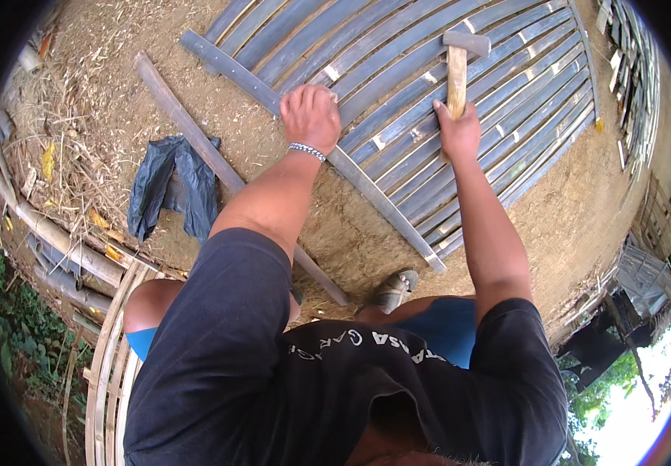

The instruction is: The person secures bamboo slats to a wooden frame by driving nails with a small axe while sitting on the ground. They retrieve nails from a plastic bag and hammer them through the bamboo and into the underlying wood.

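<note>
A hammer with a pale wooden handle (pixel 457 81) and a grey metal head (pixel 466 42) is in my right hand (pixel 460 133), whose fingers wrap the lower end of the handle. Below it lies a panel of dark bamboo slats (pixel 398 101) with light nodes, spaced side by side. My left hand (pixel 310 116), with a chain bracelet at the wrist, curls over the panel's near crossbar (pixel 386 208). The fingertips are partly hidden, so anything small pinched there cannot be made out. The hammer head is over the slats; whether it touches them is unclear.
A loose dark strip (pixel 188 124) lies on the dirt ground, passing under my left arm. Beside it is a crumpled black plastic bag (pixel 166 182). Cut slats (pixel 634 85) are piled at the far right. Bamboo poles (pixel 67 241) and a slatted bench (pixel 106 373) are at the left.
</note>
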A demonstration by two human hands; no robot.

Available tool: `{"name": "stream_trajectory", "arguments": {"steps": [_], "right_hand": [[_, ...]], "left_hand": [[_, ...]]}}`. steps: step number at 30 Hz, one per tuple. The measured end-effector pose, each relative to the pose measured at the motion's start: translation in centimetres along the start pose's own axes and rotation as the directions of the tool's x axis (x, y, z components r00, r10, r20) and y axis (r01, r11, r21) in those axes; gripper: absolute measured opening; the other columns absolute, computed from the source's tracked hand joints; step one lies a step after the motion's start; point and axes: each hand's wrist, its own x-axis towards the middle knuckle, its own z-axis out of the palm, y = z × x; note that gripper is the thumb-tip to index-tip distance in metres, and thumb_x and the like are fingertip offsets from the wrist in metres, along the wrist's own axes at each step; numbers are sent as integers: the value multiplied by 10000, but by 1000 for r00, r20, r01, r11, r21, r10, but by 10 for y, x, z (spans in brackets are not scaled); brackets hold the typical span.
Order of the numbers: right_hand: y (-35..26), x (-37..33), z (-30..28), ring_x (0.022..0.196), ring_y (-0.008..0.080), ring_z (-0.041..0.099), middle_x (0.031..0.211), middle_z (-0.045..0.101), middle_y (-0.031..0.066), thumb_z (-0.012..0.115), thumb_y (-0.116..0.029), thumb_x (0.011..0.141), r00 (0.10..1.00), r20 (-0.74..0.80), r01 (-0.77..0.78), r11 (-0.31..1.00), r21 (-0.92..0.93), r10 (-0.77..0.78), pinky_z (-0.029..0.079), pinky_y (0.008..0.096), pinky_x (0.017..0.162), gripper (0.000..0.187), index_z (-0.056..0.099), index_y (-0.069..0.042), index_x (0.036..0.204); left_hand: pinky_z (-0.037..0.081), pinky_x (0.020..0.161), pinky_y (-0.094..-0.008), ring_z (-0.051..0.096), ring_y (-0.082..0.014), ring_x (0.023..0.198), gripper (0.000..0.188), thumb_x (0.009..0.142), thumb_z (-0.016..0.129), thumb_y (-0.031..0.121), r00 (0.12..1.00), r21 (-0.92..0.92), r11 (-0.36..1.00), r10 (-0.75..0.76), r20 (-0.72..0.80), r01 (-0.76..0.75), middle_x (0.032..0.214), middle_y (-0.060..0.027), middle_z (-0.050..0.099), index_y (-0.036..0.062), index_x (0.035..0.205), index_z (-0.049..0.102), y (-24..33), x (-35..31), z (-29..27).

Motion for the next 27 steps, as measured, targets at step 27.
{"name": "stream_trajectory", "arguments": {"steps": [27], "right_hand": [[8, 27, 24, 978, 452, 683, 1026, 717, 261, 800, -645, 780, 998, -48, 37, 993, -112, -42, 521, 501, 878, 742, 653, 14, 1089]], "left_hand": [[404, 1038, -481, 579, -263, 1173, 134, 856, 675, 120, 996, -60, 998, -18, -91, 12, 1104, -48, 688, 117, 980, 623, -1, -2, -6]]}}
